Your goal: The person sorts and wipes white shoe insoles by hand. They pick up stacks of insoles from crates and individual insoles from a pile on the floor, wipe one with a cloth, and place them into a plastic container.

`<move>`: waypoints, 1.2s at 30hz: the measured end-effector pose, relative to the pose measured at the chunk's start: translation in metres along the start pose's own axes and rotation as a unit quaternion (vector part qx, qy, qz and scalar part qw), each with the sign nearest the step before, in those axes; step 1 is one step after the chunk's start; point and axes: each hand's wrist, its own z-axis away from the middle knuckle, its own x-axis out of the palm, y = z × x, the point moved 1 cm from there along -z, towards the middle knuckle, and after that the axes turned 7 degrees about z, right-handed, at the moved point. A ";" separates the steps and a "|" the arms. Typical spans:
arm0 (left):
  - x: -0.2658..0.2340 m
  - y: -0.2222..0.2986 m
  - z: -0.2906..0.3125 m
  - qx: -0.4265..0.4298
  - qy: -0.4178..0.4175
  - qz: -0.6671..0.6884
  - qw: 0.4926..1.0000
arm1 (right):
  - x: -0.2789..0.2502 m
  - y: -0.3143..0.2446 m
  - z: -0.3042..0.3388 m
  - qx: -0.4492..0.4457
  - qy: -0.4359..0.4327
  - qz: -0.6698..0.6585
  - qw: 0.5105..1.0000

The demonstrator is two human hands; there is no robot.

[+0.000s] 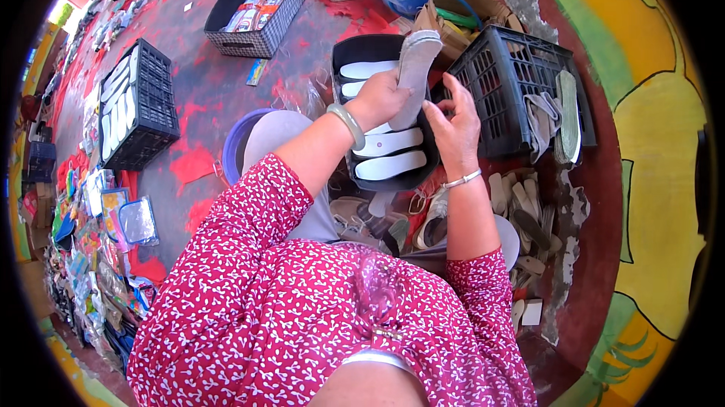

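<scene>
My left hand is pinching a grey insole between thumb and fingers, raised over the right edge of a black bin, its upper end leaning past that edge. My right hand is spread beside it, thumb and forefinger apart; the thumb tip comes close to the insole's edge, and I cannot tell whether it touches.

What looks done: several white insoles lie crosswise in the bin, one after another from its far edge to its near edge, partly covered by my left hand and the grey piece. More white insoles fill the dark crate on the floor to my left.

What looks left: the grey insole is held up, not set down, so I judge my handling of this piece only partway through. A greenish sole and a grey cloth hang at the near side of the black crate. How many pieces remain in all, I cannot tell.
</scene>
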 end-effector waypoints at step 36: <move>-0.041 0.020 0.043 -0.124 -0.318 -0.319 0.884 | 0.047 0.019 0.076 -0.055 -0.255 0.235 0.936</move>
